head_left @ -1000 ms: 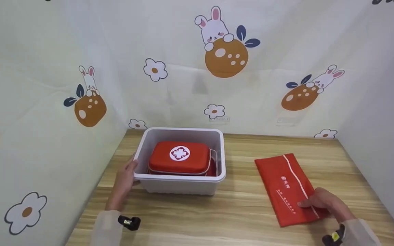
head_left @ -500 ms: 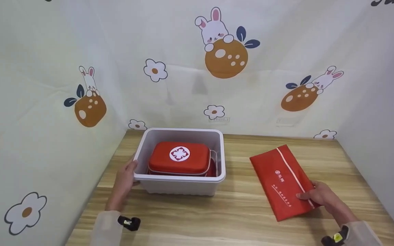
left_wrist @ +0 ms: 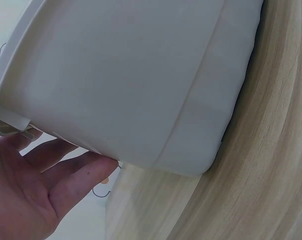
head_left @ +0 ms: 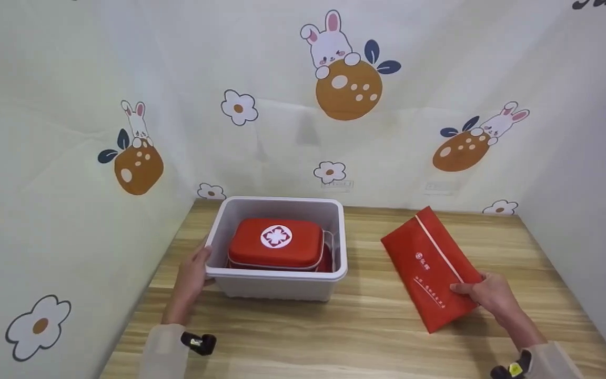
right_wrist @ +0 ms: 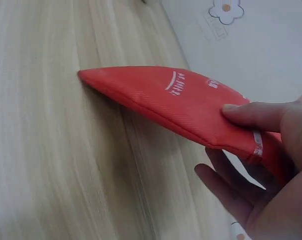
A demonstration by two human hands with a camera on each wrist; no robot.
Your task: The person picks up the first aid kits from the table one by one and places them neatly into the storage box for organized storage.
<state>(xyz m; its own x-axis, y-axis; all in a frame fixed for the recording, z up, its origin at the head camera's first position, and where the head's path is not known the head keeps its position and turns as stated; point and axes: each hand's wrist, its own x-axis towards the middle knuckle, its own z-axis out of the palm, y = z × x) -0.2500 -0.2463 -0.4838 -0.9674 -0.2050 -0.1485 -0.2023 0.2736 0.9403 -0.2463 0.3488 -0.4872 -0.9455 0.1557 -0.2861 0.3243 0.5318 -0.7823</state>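
Note:
My left hand grips the left side of a light grey plastic bin, thumb at the rim. In the left wrist view, the fingers lie against the bin's outer wall. Inside the bin rests a red first-aid case with a white round emblem, partly covering other red and clear items. On the right, my right hand pinches a flat red fabric pouch with white print and a pale stripe. The right wrist view shows the thumb on top of the pouch and its far corner low over the table.
The wood-grain table is walled by a pale curtain printed with rabbits, oranges and flowers at the back and both sides. The bin stands left of centre, close to the back wall.
My right hand has lifted the red pouch and moved it slightly left and away from me, tilting it. The left hand and the bin stay where they were.

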